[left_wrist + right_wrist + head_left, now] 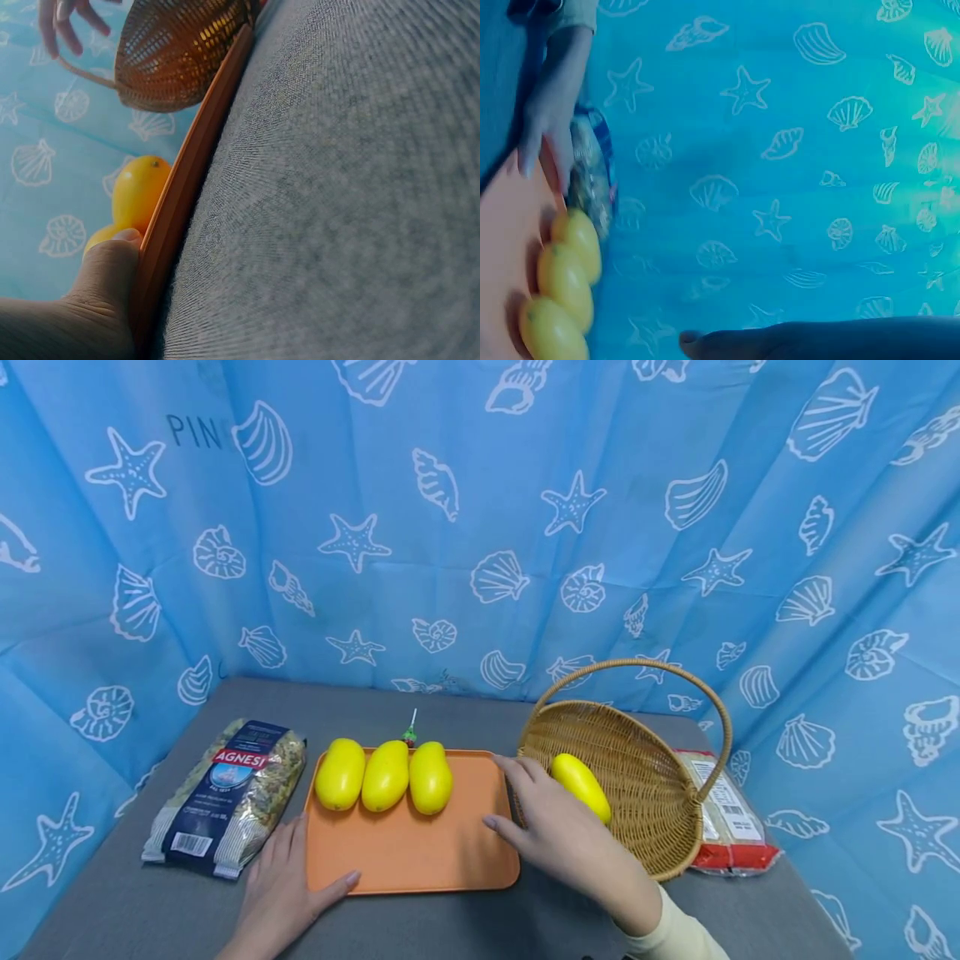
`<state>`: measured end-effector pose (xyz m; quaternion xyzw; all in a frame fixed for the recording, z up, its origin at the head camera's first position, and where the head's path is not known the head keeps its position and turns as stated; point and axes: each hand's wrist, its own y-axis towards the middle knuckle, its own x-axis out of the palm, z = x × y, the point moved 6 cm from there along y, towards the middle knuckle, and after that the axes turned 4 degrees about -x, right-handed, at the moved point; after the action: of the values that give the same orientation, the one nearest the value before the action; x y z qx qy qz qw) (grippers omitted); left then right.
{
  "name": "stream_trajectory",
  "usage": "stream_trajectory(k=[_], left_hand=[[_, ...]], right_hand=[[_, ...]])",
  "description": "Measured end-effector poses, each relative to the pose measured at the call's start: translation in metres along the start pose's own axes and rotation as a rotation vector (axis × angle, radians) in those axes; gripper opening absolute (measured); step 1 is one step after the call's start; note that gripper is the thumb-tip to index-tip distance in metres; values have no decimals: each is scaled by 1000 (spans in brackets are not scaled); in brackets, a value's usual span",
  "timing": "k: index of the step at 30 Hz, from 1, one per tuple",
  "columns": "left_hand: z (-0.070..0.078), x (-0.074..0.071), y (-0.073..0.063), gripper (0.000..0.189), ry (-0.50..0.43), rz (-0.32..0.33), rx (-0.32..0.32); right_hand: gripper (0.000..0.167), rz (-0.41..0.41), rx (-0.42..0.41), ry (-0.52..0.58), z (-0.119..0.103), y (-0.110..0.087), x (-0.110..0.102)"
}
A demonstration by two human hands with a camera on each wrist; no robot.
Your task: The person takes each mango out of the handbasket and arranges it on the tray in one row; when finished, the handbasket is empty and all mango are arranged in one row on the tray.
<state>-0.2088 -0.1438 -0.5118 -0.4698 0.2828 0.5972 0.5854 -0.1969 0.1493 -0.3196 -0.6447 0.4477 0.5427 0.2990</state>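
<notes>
On the orange tray (420, 864), three yellow mango-like fruits (386, 777) lie side by side along the back left. My left hand (281, 885) grips the tray's front left corner, its thumb over the rim and its fingers along the left side. In the left wrist view the thumb (109, 274) shows against the tray edge. My right hand (558, 827) is held in the air above the tray's right edge, fingers extended and holding nothing. Just right of it, another yellow fruit (582, 787) lies in the wicker basket (645, 793).
An Agnesi pasta bag (228, 797) lies left of the tray. Behind the tray is a small green-and-red item with a white stick (411, 731). A red-and-clear packet (727, 814) lies right of the basket, whose tall handle (630, 664) arches up. Blue shell-print curtain (465, 527) surrounds the grey table.
</notes>
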Motion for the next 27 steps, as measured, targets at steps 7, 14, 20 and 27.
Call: stream_trajectory(k=[7, 14, 20, 27], left_hand=[[0, -2, -1, 143, -3, 13, 9], [-2, -1, 1, 141, 1, 4, 13], [-1, 0, 1, 141, -1, 2, 6], [0, -1, 0, 142, -6, 19, 6]], right_hand=[[56, -65, 67, -137, 39, 9, -29], [65, -327, 141, -50, 107, 36, -6], [73, -457, 226, -54, 149, 54, 20], [67, -524, 248, -51, 166, 60, 35]])
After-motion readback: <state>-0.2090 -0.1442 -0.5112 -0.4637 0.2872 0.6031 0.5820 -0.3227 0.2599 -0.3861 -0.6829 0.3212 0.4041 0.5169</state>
